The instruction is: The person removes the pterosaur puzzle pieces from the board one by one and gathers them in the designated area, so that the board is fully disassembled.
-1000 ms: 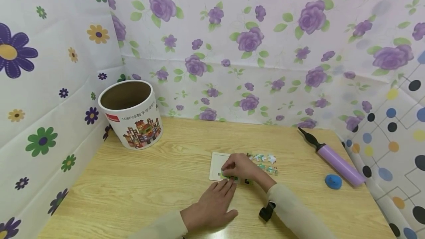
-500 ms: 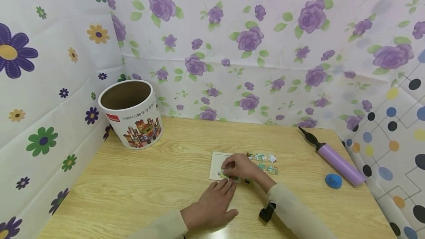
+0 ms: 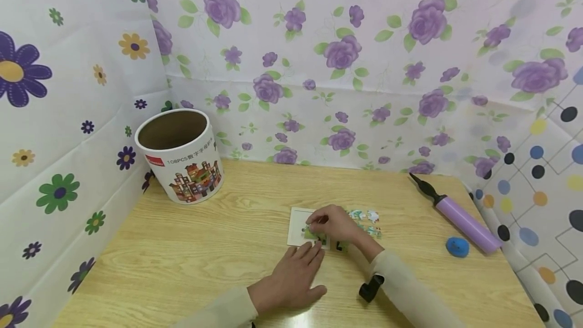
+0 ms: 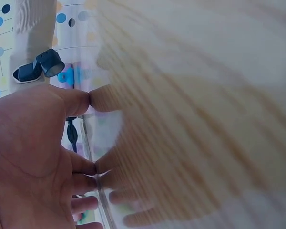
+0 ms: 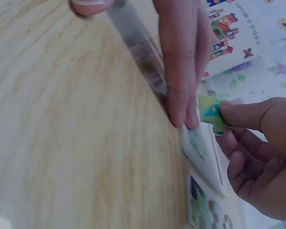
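Note:
My right hand (image 3: 336, 224) pinches a green jigsaw piece (image 5: 209, 109) between thumb and fingers, over the white puzzle tray (image 3: 297, 224). The right wrist view shows the piece raised above the tray, tilted. Along the tray's near edge rest the straight fingertips of my left hand (image 3: 293, 280), its palm low over the table and thumb spread to the right. Some green puzzle pieces (image 3: 322, 239) lie in the tray's near right part, partly hidden by both hands. Right of the tray, several loose jigsaw pieces (image 3: 372, 216) lie in rows, some hidden behind my right wrist.
A large white bucket (image 3: 193, 176) stands at the back left of the wooden table (image 3: 218, 247). To the right lie a purple balloon pump (image 3: 466, 224) with a black nozzle and a blue lump-shaped object (image 3: 457, 247). Patterned cloth walls (image 3: 291, 65) enclose the back and sides.
My right hand has risen slightly and shifted a little right, away from the tray's near edge, with the jigsaw piece still pinched. The left hand stays in place.

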{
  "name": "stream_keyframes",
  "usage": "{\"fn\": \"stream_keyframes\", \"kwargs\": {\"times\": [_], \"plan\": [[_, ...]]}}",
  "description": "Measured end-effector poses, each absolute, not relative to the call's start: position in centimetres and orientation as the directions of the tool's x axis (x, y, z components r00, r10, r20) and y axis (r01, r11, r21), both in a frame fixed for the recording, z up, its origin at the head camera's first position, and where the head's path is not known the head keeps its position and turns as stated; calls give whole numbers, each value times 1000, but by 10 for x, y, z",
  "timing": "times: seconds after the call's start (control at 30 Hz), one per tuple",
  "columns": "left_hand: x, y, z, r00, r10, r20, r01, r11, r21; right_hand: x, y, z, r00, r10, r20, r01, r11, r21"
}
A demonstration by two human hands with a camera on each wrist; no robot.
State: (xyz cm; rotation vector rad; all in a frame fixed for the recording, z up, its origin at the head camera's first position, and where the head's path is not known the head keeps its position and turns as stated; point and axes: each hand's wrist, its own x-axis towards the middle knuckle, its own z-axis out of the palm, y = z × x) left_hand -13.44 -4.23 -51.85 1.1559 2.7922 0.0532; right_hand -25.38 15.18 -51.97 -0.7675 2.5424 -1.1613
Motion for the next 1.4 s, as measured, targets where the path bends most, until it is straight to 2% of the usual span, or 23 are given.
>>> {"fn": "stream_keyframes", "kwargs": {"times": [0.4,1.07,1.4], "plan": [[-136,-44,-519,-710,688,-151,669,725,160,-252,183,-513,-840,-541,39,-409,585,-700],[-137,-44,-517,-696,700,-163,686,714,139,-227,247,-512,-872,-485,69,-400,621,-674],[-138,-43,-518,-686,714,-141,702,700,131,-214,265,-521,-891,-453,40,-361,651,-668]]}}
